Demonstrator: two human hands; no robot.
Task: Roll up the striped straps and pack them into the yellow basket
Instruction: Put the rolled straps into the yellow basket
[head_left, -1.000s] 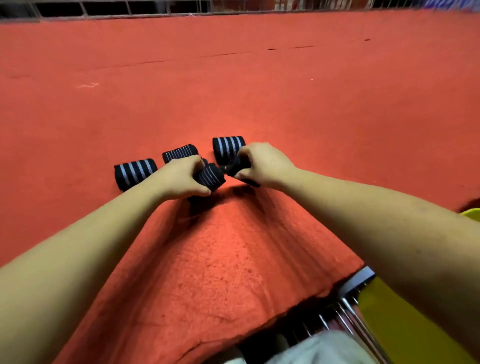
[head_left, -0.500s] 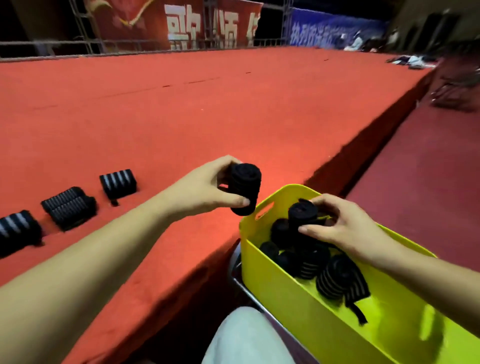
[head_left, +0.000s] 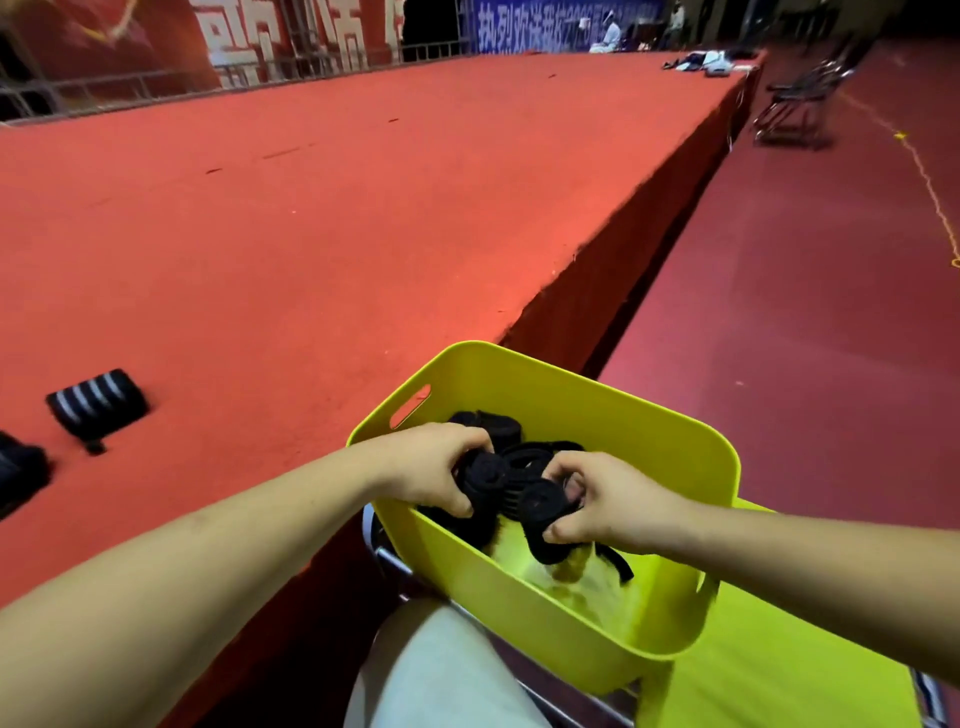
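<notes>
Head view, left to right, we see a black, white-striped rolled strap (head_left: 96, 410) on the red stage (head_left: 363, 208), our left hand (head_left: 431, 475) gripping a black roll (head_left: 483, 474) and our right hand (head_left: 608, 504) pinching a second roll (head_left: 540, 501), both inside the yellow basket (head_left: 571, 400).

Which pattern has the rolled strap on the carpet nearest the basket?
The strap is black with white stripes; head view.

A wide platform (head_left: 363, 208) covered in red carpet stretches away to a far right corner, and its right edge drops as a dark side wall to a deeper red floor (head_left: 805, 312). Towards the near left edge lies a rolled striped strap (head_left: 96, 408), black with white bands, with a short tail poking out below it. Near it on the left a second dark roll (head_left: 21, 470) is cut off by the frame. A small pile of cloth (head_left: 711, 61) lies at the far right corner.
</notes>
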